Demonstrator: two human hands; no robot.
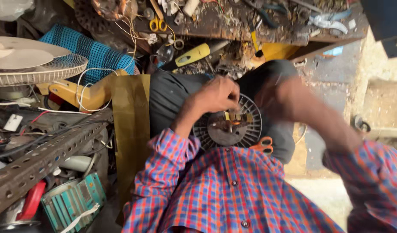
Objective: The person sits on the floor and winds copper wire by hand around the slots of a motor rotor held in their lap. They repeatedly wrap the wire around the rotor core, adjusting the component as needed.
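L hand point(218, 95) on round finned motor part point(228, 128) in lap, R hand point(271, 92) blurred, orange scissors point(263, 145) beside.

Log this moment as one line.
left hand: fingertips on round grey slotted motor disc | right hand: blurred, unclear | orange-handled scissors: beside disc

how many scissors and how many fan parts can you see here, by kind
Scissors: 2 – yellow-handled scissors on the cluttered workbench, orange-handled scissors on the lap
Round grey finned motor disc: 1, under the left hand
White wire fan guard: 1
Total: 4
The right hand is blurred.
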